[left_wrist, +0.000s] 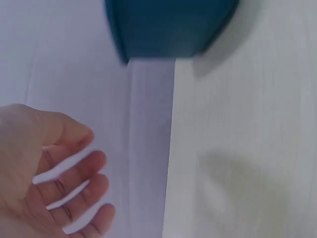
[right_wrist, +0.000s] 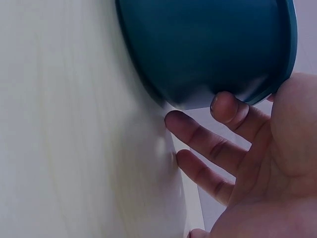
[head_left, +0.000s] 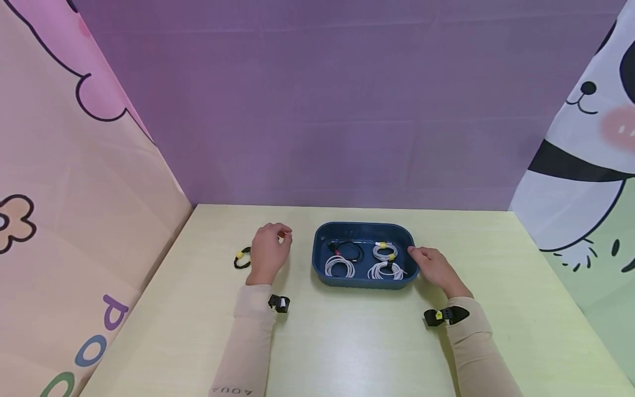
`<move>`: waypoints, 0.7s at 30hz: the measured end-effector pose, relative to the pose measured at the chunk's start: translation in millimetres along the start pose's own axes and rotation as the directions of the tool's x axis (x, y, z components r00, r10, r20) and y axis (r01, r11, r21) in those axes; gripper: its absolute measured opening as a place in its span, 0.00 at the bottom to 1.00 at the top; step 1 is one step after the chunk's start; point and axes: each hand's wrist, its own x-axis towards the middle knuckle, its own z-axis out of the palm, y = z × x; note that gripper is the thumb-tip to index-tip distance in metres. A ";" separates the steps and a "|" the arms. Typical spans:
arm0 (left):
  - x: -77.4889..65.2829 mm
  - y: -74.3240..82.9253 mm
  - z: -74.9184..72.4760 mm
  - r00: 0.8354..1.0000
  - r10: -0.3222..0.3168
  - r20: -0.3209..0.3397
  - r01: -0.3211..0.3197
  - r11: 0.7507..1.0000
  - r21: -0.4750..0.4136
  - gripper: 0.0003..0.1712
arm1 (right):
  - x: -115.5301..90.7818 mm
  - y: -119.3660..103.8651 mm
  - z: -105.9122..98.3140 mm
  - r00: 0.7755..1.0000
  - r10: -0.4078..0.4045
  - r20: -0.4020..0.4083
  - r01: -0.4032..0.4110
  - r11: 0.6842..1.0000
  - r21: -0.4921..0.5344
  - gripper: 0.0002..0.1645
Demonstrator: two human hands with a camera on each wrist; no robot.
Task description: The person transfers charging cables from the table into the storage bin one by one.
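Note:
A dark blue tray (head_left: 364, 283) stands on the table with several coiled cables inside. A black cable (head_left: 360, 251) and a white cable (head_left: 328, 269) lie in its left half. On its right lie a white cable with yellow ties (head_left: 386, 257) and a white cable with a black tie (head_left: 379, 274). My right hand (head_left: 437, 268) pinches the tray's right end, thumb at the rim and a fingertip (right_wrist: 225, 108) against the outer wall. Left of the tray, my left hand (head_left: 269, 251) hovers with loosely bent fingers (left_wrist: 89, 168), holding nothing. Beside it lies a black coiled cable with a yellow tie (head_left: 242, 266), partly hidden by the hand.
The pale table (head_left: 347, 342) ends at a purple cloth backdrop (head_left: 322, 110). Printed cloths hang on the left (head_left: 74, 182) and the right (head_left: 570, 204). Each wrist wears a small black camera, one at the left cuff (head_left: 279, 303) and one at the right cuff (head_left: 446, 316).

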 end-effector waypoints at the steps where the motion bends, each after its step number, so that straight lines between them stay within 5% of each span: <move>1: -0.7 -5.0 -3.5 1.000 -0.023 -0.006 0.023 1.000 -0.002 0.10 | -0.3 -0.2 0.1 1.000 -0.003 0.000 0.003 1.000 -0.003 0.38; 11: -9.6 -46.0 -28.0 0.980 -0.197 0.039 0.195 0.979 0.055 0.16 | -0.6 -0.8 -0.8 1.000 -0.002 0.005 0.002 1.000 -0.001 0.39; 21: -17.3 -56.5 -35.4 0.938 -0.303 0.168 0.280 0.949 0.147 0.32 | -2.8 -2.3 -1.4 1.000 -0.010 -0.023 0.010 1.000 0.001 0.35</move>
